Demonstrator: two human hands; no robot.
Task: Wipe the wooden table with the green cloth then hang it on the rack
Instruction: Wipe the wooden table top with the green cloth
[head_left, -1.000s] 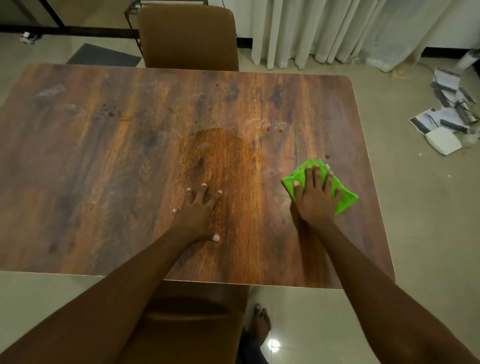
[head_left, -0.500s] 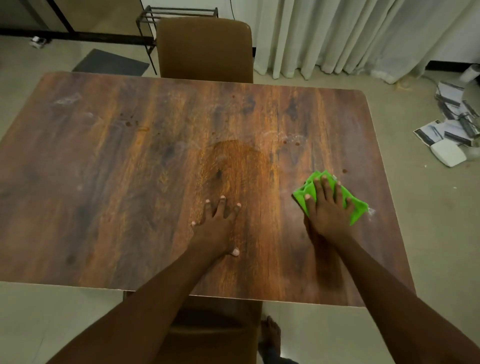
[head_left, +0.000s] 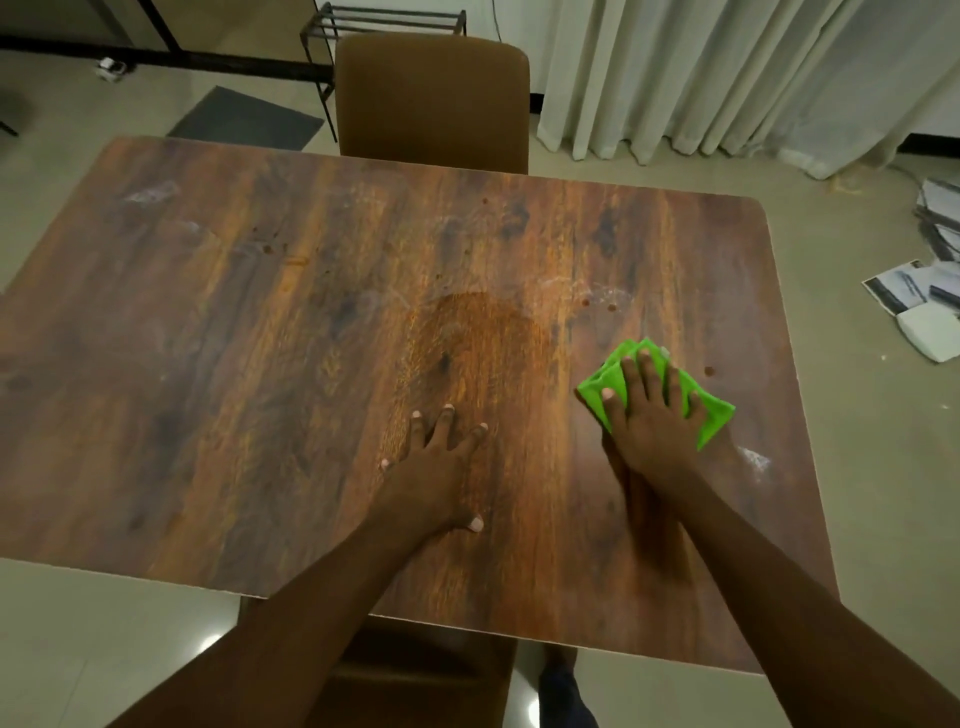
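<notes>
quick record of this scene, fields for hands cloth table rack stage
left hand: flat on the table, fingers spread, holds nothing
right hand: presses the cloth, fingers straight
cloth: green, folded, on the table's right part
table: wooden, white smudge by the cloth
rack: metal, behind the far chair
stage: wiping; cloth not yet hung

Folded green cloth (head_left: 714, 418) flat on wooden table (head_left: 260, 364)

smudged, grainy wooden table (head_left: 260, 364); soft green cloth (head_left: 714, 415); glossy floor tiles (head_left: 104, 649).
</notes>
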